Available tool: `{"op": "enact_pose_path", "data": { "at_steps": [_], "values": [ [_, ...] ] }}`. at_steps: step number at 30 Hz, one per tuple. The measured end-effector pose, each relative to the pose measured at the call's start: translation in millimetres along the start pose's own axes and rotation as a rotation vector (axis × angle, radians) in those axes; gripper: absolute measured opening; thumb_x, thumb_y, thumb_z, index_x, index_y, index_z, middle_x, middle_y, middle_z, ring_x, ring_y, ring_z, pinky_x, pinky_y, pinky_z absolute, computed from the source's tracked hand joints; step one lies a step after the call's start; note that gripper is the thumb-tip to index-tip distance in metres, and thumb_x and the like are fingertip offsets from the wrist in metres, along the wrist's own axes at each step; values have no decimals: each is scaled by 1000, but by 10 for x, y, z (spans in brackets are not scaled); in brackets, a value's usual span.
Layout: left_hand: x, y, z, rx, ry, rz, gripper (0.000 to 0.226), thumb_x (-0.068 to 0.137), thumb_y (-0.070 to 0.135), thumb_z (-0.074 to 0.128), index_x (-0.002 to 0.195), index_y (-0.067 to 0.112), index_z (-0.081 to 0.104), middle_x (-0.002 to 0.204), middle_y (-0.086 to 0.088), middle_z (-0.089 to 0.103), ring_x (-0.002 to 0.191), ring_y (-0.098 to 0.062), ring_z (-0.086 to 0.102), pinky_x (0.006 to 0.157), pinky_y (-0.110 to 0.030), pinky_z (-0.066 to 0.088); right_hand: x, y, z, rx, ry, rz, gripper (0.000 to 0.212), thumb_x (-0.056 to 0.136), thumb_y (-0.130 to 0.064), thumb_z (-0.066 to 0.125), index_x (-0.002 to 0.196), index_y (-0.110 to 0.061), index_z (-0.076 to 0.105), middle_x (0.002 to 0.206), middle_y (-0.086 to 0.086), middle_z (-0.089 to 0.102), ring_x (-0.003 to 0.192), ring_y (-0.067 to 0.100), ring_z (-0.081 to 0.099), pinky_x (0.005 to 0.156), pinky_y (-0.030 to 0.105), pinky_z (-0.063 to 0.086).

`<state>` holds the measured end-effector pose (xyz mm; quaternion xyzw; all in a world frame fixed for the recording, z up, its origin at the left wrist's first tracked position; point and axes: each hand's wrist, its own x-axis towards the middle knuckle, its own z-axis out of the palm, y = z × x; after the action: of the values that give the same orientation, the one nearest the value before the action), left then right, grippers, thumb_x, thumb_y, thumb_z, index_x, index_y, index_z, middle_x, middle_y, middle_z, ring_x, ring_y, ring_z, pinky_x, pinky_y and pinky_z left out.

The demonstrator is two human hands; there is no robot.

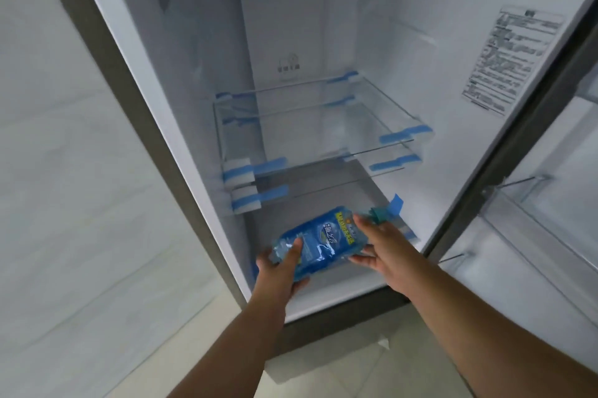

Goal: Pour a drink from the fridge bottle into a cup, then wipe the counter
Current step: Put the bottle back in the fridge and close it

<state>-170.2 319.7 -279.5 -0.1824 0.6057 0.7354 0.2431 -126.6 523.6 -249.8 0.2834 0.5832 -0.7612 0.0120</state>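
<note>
Both hands [281, 268] hold bottle [320, 240]

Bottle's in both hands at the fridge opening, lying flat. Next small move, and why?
Probably draw the bottle straight out toward the body. The left hand grips its base and the right hand holds near the cap, so it looks secured, but it lies sideways, low in the open fridge. No cup is in view.

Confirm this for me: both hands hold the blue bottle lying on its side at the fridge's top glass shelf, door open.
Not quite. The head view shows both hands, left hand and right hand, holding the blue bottle on its side low at the bottom of the fridge, below the glass shelves, not at the top one. The door is open.
</note>
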Motion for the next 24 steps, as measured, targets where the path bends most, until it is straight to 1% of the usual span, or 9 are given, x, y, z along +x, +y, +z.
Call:
{"op": "enact_pose_path", "data": {
  "at_steps": [3,7,9,11,14,17,20,22,24],
  "values": [
    [309,6,52,52,83,-12,52,89,45,78,126,23,48,118,-7,66,101,-28,75,77,-37,66,336,114,67,4,48,78,47,92,-49,71,126,-17,63,125,10,71,111,29,71,75,37,64],
    [674,-9,64,224,157,-2,35,100,34,69,127,18,54,102,-3,65,93,-21,69,85,-41,63,752,283,188,42,119,177,63,80,-56,76,125,-14,60,123,11,69,107,29,72,69,34,63],
    [810,-29,79,375,200,9,33,102,33,63,127,14,52,99,-2,63,87,-19,63,74,-33,54,959,356,263,49,173,220,76,74,-58,79,130,-15,52,126,13,66,104,32,73,62,32,64],
    [924,-78,71,424,236,30,24,103,31,62,122,23,50,104,-2,64,87,-19,61,74,-29,45,1140,400,350,40,248,241,74,80,-53,80,133,-18,41,125,14,61,104,35,72,53,29,62],
    [1050,-154,61,396,254,155,30,101,20,66,126,28,52,121,-4,68,102,-22,65,86,-35,51,1397,481,439,36,258,238,77,83,-47,82,136,-18,33,128,17,57,107,36,70,50,28,61],
    [1234,-184,25,325,251,301,55,99,2,65,134,42,51,125,5,68,109,-20,68,96,-42,59,1574,616,487,11,202,217,68,86,-39,82,133,-10,43,127,16,60,106,29,71,60,25,62],
    [1484,-223,0,401,297,366,52,94,9,62,108,59,60,123,2,70,108,-23,70,95,-46,59,1646,746,546,-76,131,99,41,92,-24,79,121,-10,55,119,13,67,101,19,69,70,25,60],
    [1663,-278,-31,519,351,384,41,93,22,62,121,52,64,136,-8,63,120,-30,64,105,-52,53,1695,756,634,-118,132,18,41,94,-11,74,126,-16,48,111,10,64,94,17,68,74,35,64],
    [1735,-221,-18,645,407,393,39,99,17,62,136,30,65,142,-14,58,127,-34,59,109,-49,48,1777,734,725,-293,152,-131,41,96,-7,69,130,-22,51,105,8,69,84,17,69,80,45,65]
  ]
}}
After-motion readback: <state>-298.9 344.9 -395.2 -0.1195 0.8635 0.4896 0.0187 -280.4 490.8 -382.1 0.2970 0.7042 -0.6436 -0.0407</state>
